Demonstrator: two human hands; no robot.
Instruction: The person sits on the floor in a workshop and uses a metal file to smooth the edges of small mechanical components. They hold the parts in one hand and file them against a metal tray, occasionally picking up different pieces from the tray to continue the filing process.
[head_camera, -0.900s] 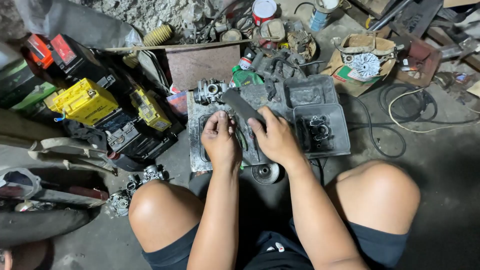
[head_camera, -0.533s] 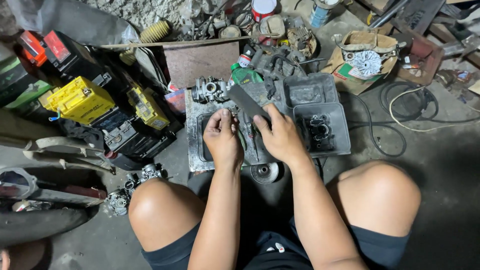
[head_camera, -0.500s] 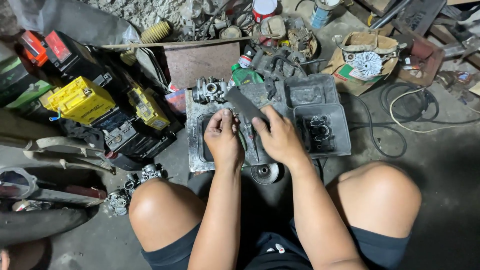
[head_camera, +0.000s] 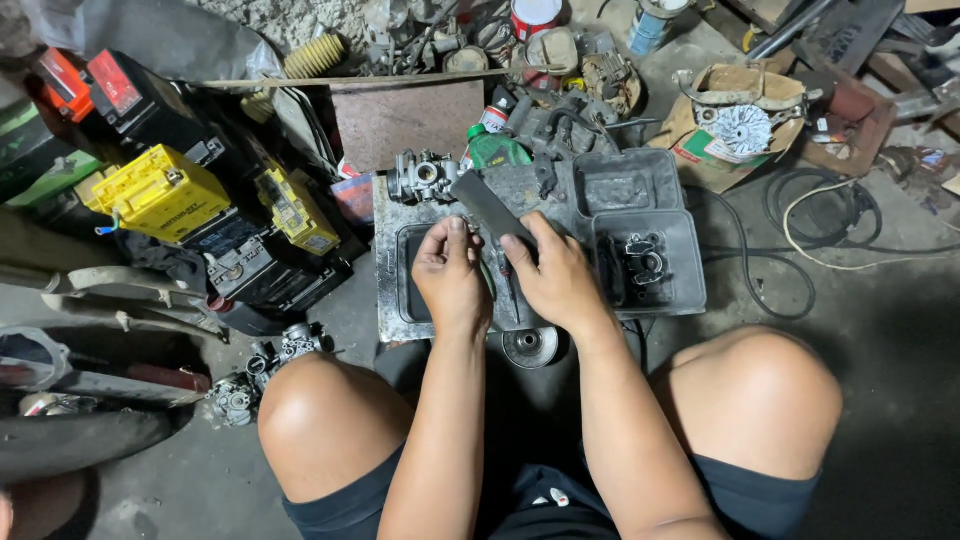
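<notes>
Dark flat strip (head_camera: 490, 210) | right hand (head_camera: 553, 277) clenched round its lower end | left hand (head_camera: 452, 275) fingertips pinched together, contents hidden | both over grey tray (head_camera: 640, 175)

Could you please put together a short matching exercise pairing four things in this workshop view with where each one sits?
Things:
1. yellow battery
2. carburetor
3. round metal disc
4. flat dark strip

Places:
A. on the floor at the near edge of the grey tray
B. at the tray's far left corner
C. held in the right hand, beside the left hand
D. far left, among black batteries

Pairs: 1-D, 2-B, 3-A, 4-C
</notes>
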